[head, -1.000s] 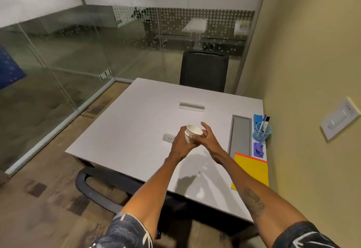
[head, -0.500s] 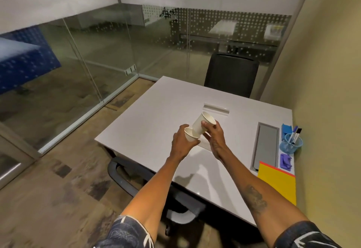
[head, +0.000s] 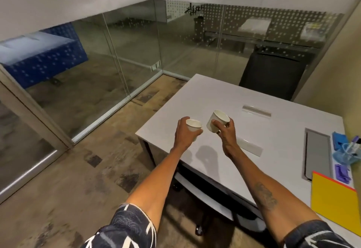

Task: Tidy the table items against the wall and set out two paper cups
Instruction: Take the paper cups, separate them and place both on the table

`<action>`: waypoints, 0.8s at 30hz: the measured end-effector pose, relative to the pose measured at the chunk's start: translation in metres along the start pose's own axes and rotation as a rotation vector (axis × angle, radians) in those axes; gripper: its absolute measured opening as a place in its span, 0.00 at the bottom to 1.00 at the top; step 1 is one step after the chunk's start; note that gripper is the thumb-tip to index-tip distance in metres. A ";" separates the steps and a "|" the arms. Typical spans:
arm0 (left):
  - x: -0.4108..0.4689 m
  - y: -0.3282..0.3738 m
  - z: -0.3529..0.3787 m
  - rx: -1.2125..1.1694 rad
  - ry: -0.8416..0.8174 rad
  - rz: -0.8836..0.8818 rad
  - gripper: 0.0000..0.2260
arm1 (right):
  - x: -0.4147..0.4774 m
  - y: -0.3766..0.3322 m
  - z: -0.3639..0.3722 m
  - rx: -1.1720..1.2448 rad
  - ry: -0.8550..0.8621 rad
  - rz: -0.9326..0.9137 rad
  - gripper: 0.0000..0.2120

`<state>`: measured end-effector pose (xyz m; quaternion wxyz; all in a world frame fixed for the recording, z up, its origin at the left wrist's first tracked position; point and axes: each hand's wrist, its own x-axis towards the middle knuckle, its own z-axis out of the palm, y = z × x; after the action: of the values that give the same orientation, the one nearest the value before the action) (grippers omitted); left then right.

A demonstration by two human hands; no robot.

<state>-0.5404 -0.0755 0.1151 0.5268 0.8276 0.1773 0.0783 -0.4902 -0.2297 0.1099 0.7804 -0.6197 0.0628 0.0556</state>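
Observation:
Each of my hands holds one white paper cup above the white table [head: 195, 95]. My left hand [head: 184, 133] grips a cup [head: 193, 125] upright near the table's left edge. My right hand [head: 226, 132] holds the other cup [head: 217, 120], tilted, a short gap to the right. Along the wall side sit a blue pen holder [head: 346, 155] with markers, a blue eraser [head: 339, 139], a purple stapler-like item [head: 341, 173] and a yellow folder [head: 335, 199].
A grey cable tray lid [head: 317, 153] runs along the table's right side. Two clear rulers or strips [head: 248, 147] [head: 256, 110] lie on the tabletop. A black chair [head: 273, 75] stands at the far end, another is tucked under the near edge. Glass walls enclose the left.
The two nested cups have been pulled apart; one is now in each hand, separated by a gap. My view has swung left, so the table sits further right.

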 end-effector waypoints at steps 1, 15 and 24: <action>0.005 -0.007 -0.014 -0.017 0.002 -0.010 0.35 | -0.001 0.004 0.013 -0.005 0.008 -0.004 0.28; 0.096 -0.067 -0.138 -0.139 0.003 -0.056 0.35 | 0.032 0.051 0.165 -0.165 0.005 -0.055 0.29; 0.227 -0.098 -0.174 -0.154 -0.071 -0.082 0.32 | 0.116 0.086 0.251 -0.181 0.052 -0.047 0.28</action>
<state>-0.4060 0.1945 0.0892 0.5977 0.7789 0.1857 0.0409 -0.3829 0.0348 0.0641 0.7202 -0.6904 0.0632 0.0265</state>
